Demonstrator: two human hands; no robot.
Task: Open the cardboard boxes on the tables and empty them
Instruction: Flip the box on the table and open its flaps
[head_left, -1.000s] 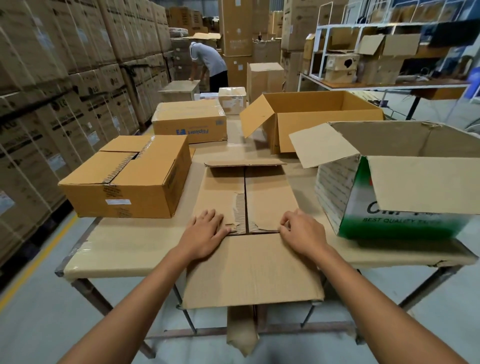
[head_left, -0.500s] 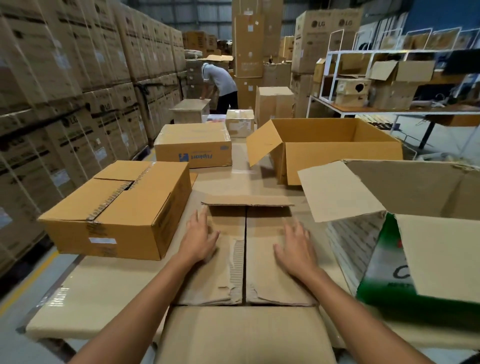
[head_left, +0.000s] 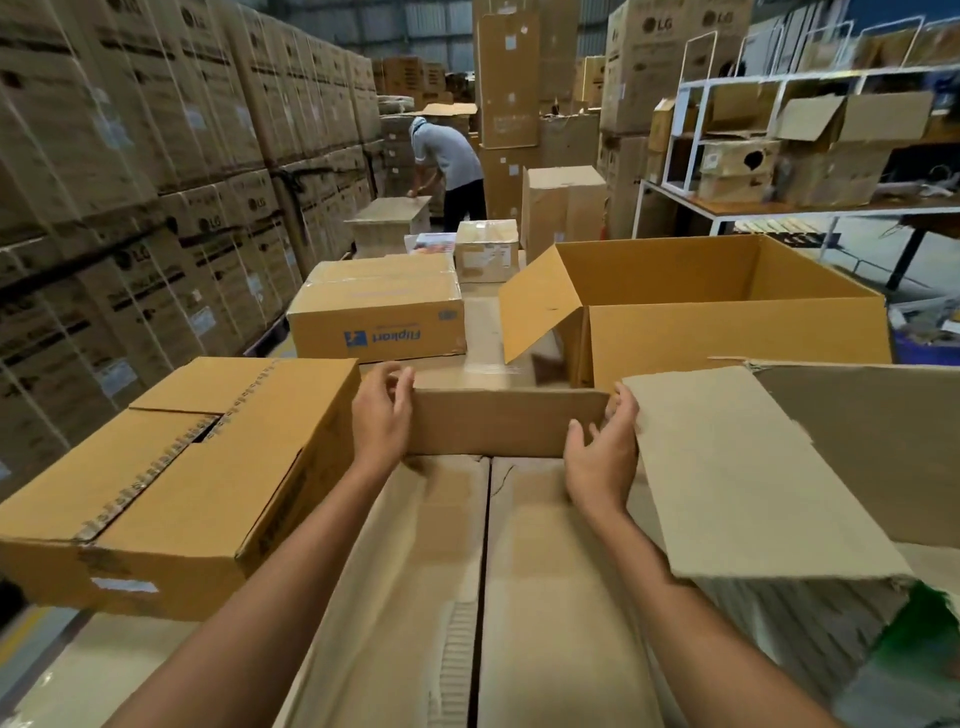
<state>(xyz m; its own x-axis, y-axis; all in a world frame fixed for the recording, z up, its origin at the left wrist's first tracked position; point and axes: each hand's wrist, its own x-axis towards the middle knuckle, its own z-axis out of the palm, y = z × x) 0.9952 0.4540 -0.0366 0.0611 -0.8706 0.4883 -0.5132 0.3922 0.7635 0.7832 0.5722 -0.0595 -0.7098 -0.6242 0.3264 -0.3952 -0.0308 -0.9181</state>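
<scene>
Reaching forward over a table (head_left: 78, 675), two bare hands meet the far flap (head_left: 509, 422) of a flattened box (head_left: 545, 571) lying straight ahead. The flap stands upright, and its long axis runs left to right between the hands, so each hand is equally near one end. The right hand (head_left: 602, 452) pinches the right end, thumb in front, fingers behind. The left hand (head_left: 382, 415) is loosely curled at the left end, thumb by the corner; whether it grips cannot be told.

Six boxes are on the table:
- One flattened.
- Three closed: the taped box (head_left: 171, 478) at left, the Flipkart box (head_left: 379, 317) and the small box (head_left: 485, 249) beyond.
- Two open at right: the large open box (head_left: 727, 332) and the green-printed box (head_left: 753, 467).
</scene>
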